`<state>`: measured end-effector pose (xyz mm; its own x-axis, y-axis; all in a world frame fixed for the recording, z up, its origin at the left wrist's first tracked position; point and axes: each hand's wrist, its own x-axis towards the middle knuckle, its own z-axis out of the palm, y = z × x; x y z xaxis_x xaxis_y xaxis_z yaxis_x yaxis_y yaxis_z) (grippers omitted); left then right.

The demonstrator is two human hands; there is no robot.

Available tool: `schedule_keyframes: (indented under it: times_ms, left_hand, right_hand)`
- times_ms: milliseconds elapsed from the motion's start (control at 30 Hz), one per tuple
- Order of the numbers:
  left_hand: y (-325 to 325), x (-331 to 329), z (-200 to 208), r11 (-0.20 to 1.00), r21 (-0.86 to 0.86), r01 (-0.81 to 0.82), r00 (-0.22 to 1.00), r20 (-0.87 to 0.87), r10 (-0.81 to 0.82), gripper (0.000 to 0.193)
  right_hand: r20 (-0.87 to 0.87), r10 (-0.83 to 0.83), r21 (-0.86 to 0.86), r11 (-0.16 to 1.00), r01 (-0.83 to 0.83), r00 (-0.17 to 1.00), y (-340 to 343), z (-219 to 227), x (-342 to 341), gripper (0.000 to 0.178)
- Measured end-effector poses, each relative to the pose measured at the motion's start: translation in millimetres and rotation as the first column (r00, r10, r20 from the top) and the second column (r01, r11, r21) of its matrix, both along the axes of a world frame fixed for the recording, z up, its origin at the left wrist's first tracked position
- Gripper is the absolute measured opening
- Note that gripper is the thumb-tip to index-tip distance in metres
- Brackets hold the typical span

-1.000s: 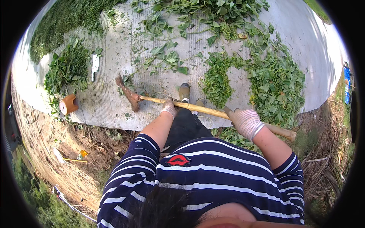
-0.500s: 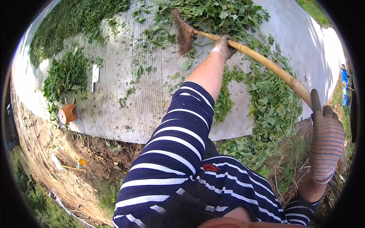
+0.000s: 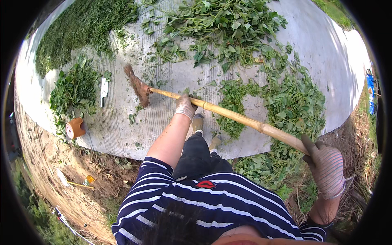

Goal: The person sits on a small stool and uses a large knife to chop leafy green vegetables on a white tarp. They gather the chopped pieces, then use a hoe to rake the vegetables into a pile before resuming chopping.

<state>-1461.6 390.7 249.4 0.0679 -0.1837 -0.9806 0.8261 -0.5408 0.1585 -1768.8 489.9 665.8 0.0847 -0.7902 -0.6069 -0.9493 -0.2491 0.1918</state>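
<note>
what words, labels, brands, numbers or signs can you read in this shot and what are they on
None that can be read.
Bamboo handle, gloved left hand and gloved right hand: no lettering seen.
Red lip-shaped patch on the striped shirt: a picture, no letters seen.
Blue-and-white object at the right edge: too small and blurred to tell if it bears print.

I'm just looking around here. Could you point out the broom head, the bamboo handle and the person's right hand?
Broom head (image 3: 139, 87): head view, middle of the brown bristles.
Bamboo handle (image 3: 230, 115): head view, bare stretch between the two hands.
Right hand (image 3: 326, 166): head view, back of the striped glove.
</note>
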Motion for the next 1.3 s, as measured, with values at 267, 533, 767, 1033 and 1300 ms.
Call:
schedule_keyframes:
  times_ms: [267, 533, 767, 1033, 1300]
  left_hand:
    - [-64.1, -74.6, -112.5, 0.887, 0.184, 0.424, 0.905, -0.093, -0.414, 0.021]
    - [-169.4, -276.2, 34.1, 0.861, -0.423, 0.283, 0.838, -0.328, -0.437, 0.022]
    - [-16.5, -267.5, 114.2, 0.875, -0.45, 0.177, 0.764, -0.497, -0.41, 0.018]
    - [131.5, -269.4, 130.7, 0.844, -0.437, 0.312, 0.695, -0.5, -0.516, 0.012]
    - [312.9, -453.4, 143.3, 0.798, -0.419, 0.433, 0.435, -0.679, -0.592, 0.021]
  right_hand:
    - [-0.078, -0.16, 0.015, 0.987, 0.161, 0.984, -8.8, -46.3, 16.4, 0.05]
    - [-0.283, -0.253, -0.301, 0.939, 0.165, 0.925, 62.5, 38.1, 15.4, 0.061]
    - [0.22, -0.649, -0.282, 0.672, 0.684, 0.728, 180.2, 114.3, -88.7, 0.052]
    - [0.368, -0.854, 0.001, 0.396, 0.918, 0.368, 295.3, 103.4, -203.9, 0.05]
    - [0.18, -0.805, -0.182, 0.538, 0.823, 0.566, 411.2, 193.5, -363.4, 0.053]
